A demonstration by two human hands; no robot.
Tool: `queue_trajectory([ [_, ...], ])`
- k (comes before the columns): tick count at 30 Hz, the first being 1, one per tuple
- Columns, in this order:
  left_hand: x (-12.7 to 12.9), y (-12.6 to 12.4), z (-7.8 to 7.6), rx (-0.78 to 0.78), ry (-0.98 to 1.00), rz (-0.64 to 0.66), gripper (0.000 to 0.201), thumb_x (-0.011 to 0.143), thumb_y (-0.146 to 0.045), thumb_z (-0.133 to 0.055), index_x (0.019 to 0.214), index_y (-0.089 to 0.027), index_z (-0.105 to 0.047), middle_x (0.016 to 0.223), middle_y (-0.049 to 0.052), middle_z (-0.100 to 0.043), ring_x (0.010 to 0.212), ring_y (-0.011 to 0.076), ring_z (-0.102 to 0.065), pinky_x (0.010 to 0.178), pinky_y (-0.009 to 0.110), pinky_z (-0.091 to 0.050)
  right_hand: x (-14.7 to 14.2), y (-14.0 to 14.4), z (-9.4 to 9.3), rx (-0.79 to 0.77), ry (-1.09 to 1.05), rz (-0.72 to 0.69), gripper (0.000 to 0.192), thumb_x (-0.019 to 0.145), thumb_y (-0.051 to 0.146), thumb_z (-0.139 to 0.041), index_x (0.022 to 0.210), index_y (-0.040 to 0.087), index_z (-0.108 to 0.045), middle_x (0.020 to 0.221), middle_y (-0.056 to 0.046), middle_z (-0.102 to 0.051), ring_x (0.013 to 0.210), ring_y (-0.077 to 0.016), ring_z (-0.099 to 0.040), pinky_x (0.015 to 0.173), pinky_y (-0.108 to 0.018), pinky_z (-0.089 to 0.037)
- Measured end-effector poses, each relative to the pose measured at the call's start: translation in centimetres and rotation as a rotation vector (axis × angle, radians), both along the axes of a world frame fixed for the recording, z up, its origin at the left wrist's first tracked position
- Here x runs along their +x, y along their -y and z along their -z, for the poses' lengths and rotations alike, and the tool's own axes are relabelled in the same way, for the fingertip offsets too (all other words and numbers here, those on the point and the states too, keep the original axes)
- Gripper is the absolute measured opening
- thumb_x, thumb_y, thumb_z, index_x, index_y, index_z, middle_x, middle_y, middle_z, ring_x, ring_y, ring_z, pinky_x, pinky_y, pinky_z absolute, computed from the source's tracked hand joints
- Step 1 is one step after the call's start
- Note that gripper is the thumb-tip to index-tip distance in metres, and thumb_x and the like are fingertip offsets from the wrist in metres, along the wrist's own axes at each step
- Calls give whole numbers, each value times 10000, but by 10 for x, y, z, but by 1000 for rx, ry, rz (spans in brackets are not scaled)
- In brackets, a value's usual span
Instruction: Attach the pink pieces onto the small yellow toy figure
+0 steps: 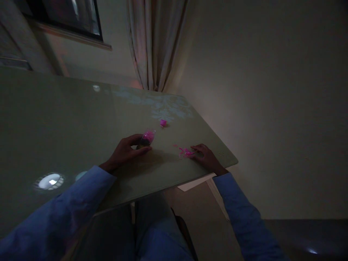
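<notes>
My left hand [129, 150] is closed around a small clear container [148, 137], held tilted just above the table. Pink shreds show through its upper part, and its lower end is dark and partly hidden by my fingers. To the right, a loose heap of bright pink shreds [187, 152] lies on the tabletop. My right hand [203, 156] rests beside this heap, thumb and index finger apart, the tips touching its right edge. A small pink cup-shaped piece [163, 123] sits farther back on the table; its exact kind is unclear.
The glossy pale table [89, 123] has a leaf pattern near its far edge and reflects a lamp at the left. A wall [272, 108] stands close on the right. Behind are a curtain [154, 43] and a window [70, 18]. My legs are under the near edge.
</notes>
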State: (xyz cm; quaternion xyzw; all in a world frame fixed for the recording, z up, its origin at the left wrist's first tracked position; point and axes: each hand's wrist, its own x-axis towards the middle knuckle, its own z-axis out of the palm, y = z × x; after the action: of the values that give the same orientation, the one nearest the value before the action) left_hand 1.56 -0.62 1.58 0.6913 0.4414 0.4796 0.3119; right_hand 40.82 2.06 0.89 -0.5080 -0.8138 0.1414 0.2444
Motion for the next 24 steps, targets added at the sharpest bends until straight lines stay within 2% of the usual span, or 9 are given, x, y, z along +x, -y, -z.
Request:
queue_trajectory([
  [3, 0, -1, 1, -1, 11, 11, 422, 784, -482, -807, 1026, -143, -743, 951, 78, -760, 849, 203, -717, 790, 303, -594, -2, -2, -1, -16, 18, 1, 357, 868, 493, -744, 1085, 213, -787, 1045, -105, -711, 989, -251, -670, 901, -406, -542],
  [9, 0, -1, 3, 10, 2, 29, 394, 793, -478, -798, 1004, -148, -750, 958, 76, -759, 852, 201, -711, 783, 301, -594, 3, -3, -3, -49, 47, 12, 354, 851, 453, -758, 1102, 205, -781, 1059, -111, -722, 987, -248, -683, 890, -395, -542],
  [13, 0, 0, 1, 11, 12, 21, 399, 801, -471, -793, 1033, -149, -749, 993, 80, -762, 887, 206, -715, 808, 300, -588, 7, 3, -5, -47, 128, 116, 449, 776, 453, -823, 1116, 164, -776, 1064, -133, -718, 961, -264, -675, 874, -400, -535],
  [16, 1, -1, 0, 18, 3, 20, 415, 790, -496, -793, 1007, -145, -751, 976, 86, -765, 864, 206, -713, 781, 292, -580, 5, 10, -4, -62, 176, 182, 434, 787, 470, -807, 1097, 167, -786, 1001, -127, -721, 870, -253, -670, 802, -379, -536],
  [19, 1, -2, 1, 35, -11, 23, 416, 794, -494, -790, 1010, -142, -752, 975, 88, -763, 850, 200, -708, 760, 279, -566, 0, 17, -3, -62, 176, 182, 398, 820, 470, -773, 1094, 181, -795, 921, -105, -715, 807, -236, -658, 747, -355, -525],
  [24, -1, -3, 5, 44, -18, 30, 411, 803, -489, -790, 1017, -140, -752, 972, 85, -761, 835, 195, -704, 749, 276, -555, -12, 23, -5, -65, 123, 160, 330, 849, 418, -741, 1070, 184, -812, 908, -102, -715, 804, -234, -660, 747, -351, -517],
])
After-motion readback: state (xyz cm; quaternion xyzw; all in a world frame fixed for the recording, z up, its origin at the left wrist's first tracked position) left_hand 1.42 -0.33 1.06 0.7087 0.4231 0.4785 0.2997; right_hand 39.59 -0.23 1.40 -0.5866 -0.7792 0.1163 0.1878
